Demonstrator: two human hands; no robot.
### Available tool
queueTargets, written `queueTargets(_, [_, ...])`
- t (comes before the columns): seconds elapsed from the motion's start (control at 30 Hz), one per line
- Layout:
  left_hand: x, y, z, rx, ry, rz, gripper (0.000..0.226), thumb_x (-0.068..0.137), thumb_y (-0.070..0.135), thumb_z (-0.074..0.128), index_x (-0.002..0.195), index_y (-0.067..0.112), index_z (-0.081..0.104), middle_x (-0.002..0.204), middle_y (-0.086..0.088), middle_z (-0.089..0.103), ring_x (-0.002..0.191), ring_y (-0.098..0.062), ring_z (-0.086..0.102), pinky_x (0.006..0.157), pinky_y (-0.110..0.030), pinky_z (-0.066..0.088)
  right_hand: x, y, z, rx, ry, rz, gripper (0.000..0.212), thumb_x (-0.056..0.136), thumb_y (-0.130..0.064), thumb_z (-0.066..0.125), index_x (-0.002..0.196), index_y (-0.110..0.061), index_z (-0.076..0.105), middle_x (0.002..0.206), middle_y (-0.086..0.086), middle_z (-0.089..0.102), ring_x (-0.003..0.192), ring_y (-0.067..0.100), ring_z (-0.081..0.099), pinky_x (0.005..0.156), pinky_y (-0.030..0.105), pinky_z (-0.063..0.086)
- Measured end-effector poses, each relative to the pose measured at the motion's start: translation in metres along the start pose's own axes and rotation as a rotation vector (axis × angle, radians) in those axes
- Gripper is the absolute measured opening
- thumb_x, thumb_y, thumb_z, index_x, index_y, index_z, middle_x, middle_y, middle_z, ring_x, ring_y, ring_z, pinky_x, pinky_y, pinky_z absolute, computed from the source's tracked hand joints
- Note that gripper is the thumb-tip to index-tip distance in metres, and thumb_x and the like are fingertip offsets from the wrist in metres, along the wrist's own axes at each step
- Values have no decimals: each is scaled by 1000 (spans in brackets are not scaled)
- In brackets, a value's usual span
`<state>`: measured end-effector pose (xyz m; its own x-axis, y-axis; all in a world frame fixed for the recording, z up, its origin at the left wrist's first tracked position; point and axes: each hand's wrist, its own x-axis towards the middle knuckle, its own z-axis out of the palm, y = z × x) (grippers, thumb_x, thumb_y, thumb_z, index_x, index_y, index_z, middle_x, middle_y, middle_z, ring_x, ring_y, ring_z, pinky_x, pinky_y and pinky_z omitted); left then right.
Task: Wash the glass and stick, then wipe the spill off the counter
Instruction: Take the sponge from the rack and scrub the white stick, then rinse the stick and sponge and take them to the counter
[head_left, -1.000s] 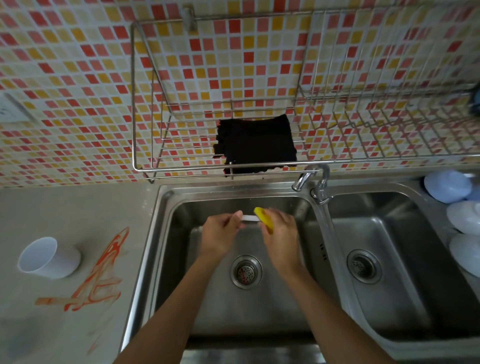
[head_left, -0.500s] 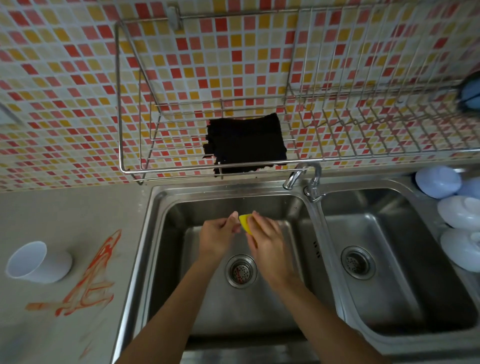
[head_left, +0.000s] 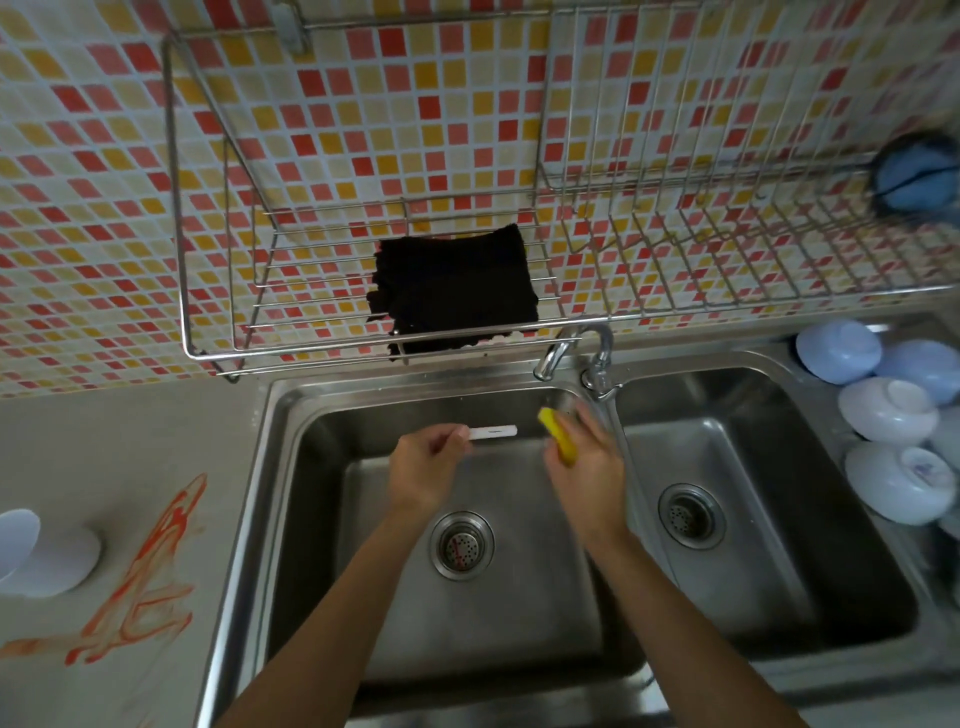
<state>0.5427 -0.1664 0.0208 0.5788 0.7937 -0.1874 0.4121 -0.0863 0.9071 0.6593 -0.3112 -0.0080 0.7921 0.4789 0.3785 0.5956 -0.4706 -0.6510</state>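
Note:
Over the left sink basin, my left hand pinches one end of a flat white stick, which points right. My right hand grips a yellow sponge, held a little to the right of the stick's free end and apart from it. A white cup lies on its side on the grey counter at the far left. Beside the cup an orange-red spill is smeared across the counter.
A black cloth lies in the wire rack on the tiled wall above the sink. The faucet stands between the two basins. Several pale blue bowls lie upside down at the right. A blue object hangs at the rack's right end.
The sponge was against the stick half a second ago. My right hand has drawn it off to the right, so the stick's white end now shows bare.

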Motion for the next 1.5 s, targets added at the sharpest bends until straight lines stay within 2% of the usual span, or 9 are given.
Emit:
queueTargets(0.17, [9, 18, 18, 10, -130, 78, 15, 89, 16, 67, 102, 18, 74, 83, 1, 73, 72, -1, 63, 72, -16, 47, 52, 55, -23, -75, -142, 259, 29, 89, -14, 66, 119, -17, 68, 147, 20, 42, 100, 32, 67, 88, 23, 47])
queueTargets(0.3, [17, 27, 32, -2, -157, 121, 23, 86, 11, 70, 106, 22, 71, 84, 0, 72, 63, 13, 59, 72, -13, 48, 62, 71, -14, -117, -269, 203, 21, 93, -19, 62, 111, -12, 70, 110, 10, 67, 79, 15, 62, 72, 13, 39])
queueTargets(0.47, [20, 37, 42, -30, -178, 104, 26, 81, 6, 74, 107, 14, 73, 92, -3, 74, 81, -5, 67, 87, -25, 52, 57, 78, -3, -163, -304, 132, 24, 91, -16, 62, 114, -12, 68, 122, 8, 64, 91, 28, 67, 80, 21, 45])
queueTargets(0.63, [22, 42, 50, 11, -187, 120, 29, 80, 7, 75, 109, 11, 73, 94, -1, 73, 70, 11, 63, 78, -10, 50, 56, 75, 4, -202, -359, 2, 26, 89, -13, 64, 114, -8, 67, 136, 7, 56, 103, 28, 63, 92, 34, 51])
queueTargets(0.77, [20, 48, 51, 56, -199, 122, 28, 82, 11, 73, 110, 12, 72, 96, -3, 75, 86, -11, 71, 84, -22, 54, 58, 73, 8, -189, -410, 39, 28, 91, -15, 62, 117, -5, 65, 140, 9, 52, 113, 28, 60, 100, 34, 46])
queueTargets(1.0, [13, 54, 49, 72, -214, 150, 24, 85, 12, 71, 108, 17, 72, 85, 9, 72, 64, 9, 64, 62, -5, 47, 58, 83, 10, -154, -457, 85, 39, 89, -22, 66, 126, -11, 61, 146, 0, 46, 116, 25, 58, 102, 42, 48])
queueTargets(1.17, [10, 49, 35, 51, -191, 160, 24, 84, 11, 72, 105, 21, 73, 92, 7, 75, 82, -3, 71, 78, -12, 53, 50, 79, 7, -78, -366, 128, 32, 89, -18, 65, 121, -16, 63, 158, 2, 25, 120, 26, 57, 104, 38, 46])
queueTargets(1.33, [5, 46, 23, 4, -169, 129, 25, 83, 7, 71, 102, 24, 72, 90, 4, 75, 84, -15, 71, 78, -22, 56, 30, 67, 12, 85, -264, 190, 38, 89, -17, 64, 126, -20, 62, 144, 4, 48, 118, 23, 57, 105, 40, 46])
queueTargets(1.5, [-1, 45, 12, 16, -138, 140, 25, 85, 9, 70, 108, 16, 72, 88, 5, 74, 76, -4, 67, 72, -16, 55, 25, 59, 7, 52, -254, 186, 36, 89, -14, 66, 126, -13, 63, 144, 6, 48, 125, 23, 52, 107, 24, 32])
